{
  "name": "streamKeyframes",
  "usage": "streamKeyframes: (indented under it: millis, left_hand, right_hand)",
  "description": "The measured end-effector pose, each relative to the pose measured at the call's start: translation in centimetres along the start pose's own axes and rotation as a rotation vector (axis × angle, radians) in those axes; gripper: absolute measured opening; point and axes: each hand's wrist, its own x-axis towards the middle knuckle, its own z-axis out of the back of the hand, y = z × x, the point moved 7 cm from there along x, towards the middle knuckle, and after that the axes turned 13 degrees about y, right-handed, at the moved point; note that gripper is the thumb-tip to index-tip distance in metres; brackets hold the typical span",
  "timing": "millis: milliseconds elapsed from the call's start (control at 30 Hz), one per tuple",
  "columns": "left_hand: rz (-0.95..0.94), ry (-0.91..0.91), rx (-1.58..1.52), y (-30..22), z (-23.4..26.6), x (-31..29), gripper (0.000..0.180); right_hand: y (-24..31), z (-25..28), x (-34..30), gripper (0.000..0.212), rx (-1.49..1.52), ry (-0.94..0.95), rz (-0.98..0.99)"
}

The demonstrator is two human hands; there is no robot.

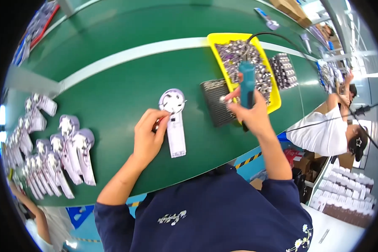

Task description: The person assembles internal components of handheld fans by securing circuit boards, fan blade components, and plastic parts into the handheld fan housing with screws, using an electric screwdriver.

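Note:
A white housing [177, 133] with a round lilac-rimmed head and a long handle lies on the green table in front of me; thin wires show in its head. At its left edge my left hand [149, 133] is closed, thumb and fingertips by the neck. Something small and dark red shows between those fingers, too hidden to name. My right hand [253, 114] grips a teal electric screwdriver [247, 82] with a black cord, over the near edge of a yellow tray [274, 90]. A small shiny bit shows near the right fingertips. Beside the tray sits a dark ridged block [216, 103].
Small metallic parts [235, 56] fill the tray, and more stand in rows [284, 70] right of it. Several similar housings [77, 151] are lined up at the left. A person in white [323, 130] works at the right; another person's arm [29, 201] shows at lower left.

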Motion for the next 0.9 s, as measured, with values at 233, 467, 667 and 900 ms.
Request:
streamKeyframes:
  millis: [233,467,667,900]
  left_hand:
    - [-0.072,-0.01,-0.001,0.4,0.6,0.2,0.009]
    - [-0.068,0.023,-0.042,0.7,0.3,-0.3,0.01]
    - [-0.07,0.024,-0.037,0.6,0.5,-0.3,0.009]
    - [-0.086,0.05,0.02,0.3,0.6,-0.2,0.009]
  right_hand:
    - [-0.3,-11.0,0.8,0.029,-0.226,0.26,0.007]
    - [0.9,-11.9,0.4,0.038,-0.462,0.284,0.043]
    - [1.3,-12.5,-0.2,0.036,-0.425,0.155,0.101]
    - [1.6,-12.7,-0.9,0.044,-0.592,0.064,0.17]
